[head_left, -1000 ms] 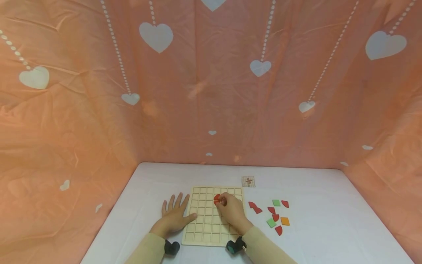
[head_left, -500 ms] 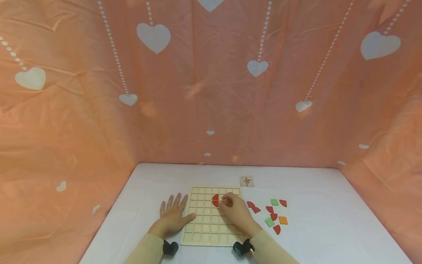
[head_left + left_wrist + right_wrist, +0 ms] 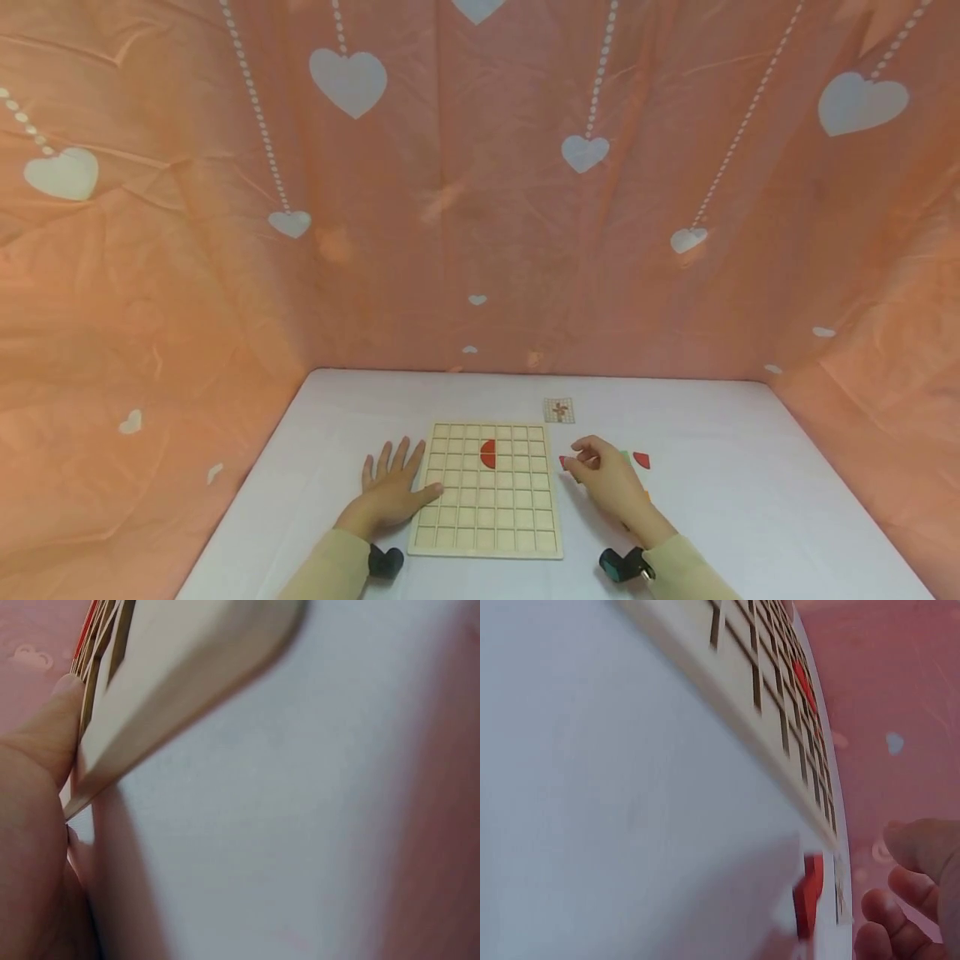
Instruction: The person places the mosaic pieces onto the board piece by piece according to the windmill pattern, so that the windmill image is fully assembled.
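A pale wooden grid board (image 3: 486, 500) is seen lying flat on the white table (image 3: 750, 500), with a red half-disc (image 3: 488, 454) seated in one cell. The left hand (image 3: 390, 487) is laid flat, thumb touching its edge. The right hand (image 3: 603, 477), fingers loosely curled and holding nothing, is poised beside the board over red pieces (image 3: 807, 894)

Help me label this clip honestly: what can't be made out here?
- Loose coloured pieces: head view, mostly hidden behind the right hand.
- Pattern card: head view, too small to read.
- Left hand: left wrist view, cut off by the edge, beside the blurred wooden grid board.
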The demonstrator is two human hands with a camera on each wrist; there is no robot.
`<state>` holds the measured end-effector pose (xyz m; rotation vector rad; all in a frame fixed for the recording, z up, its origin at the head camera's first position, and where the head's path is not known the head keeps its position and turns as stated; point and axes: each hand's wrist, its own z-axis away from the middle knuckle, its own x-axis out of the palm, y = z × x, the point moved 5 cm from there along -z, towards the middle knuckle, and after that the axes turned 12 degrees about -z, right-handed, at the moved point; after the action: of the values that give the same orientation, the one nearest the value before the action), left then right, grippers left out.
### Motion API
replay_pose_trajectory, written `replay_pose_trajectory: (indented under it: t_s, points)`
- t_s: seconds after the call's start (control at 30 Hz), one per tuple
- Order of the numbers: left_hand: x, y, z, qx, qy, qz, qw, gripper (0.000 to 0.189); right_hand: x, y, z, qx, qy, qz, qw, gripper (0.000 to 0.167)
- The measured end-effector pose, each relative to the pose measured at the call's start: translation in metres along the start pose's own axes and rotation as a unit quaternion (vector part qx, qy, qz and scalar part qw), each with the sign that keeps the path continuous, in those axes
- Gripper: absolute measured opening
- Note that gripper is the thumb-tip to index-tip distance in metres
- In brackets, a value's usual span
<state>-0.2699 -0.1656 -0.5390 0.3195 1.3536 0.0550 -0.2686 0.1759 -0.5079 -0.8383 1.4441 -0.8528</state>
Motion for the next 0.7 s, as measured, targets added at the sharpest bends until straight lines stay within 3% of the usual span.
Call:
replay_pose_trajectory:
  t_s: [0.23,0.7]
  points:
    - [-0.001,0.001,0.001,0.0,0.003,0.005,1.0,0.088,-0.016,0.008,0.001,0.008,-0.006,0.017,0.9998,0.029]
    - [0.001,0.001,0.001,-0.002,0.007,0.002,1.0,0.088,-0.009,0.01,0.005,-0.005,-0.02,0.041,0.999,0.026]
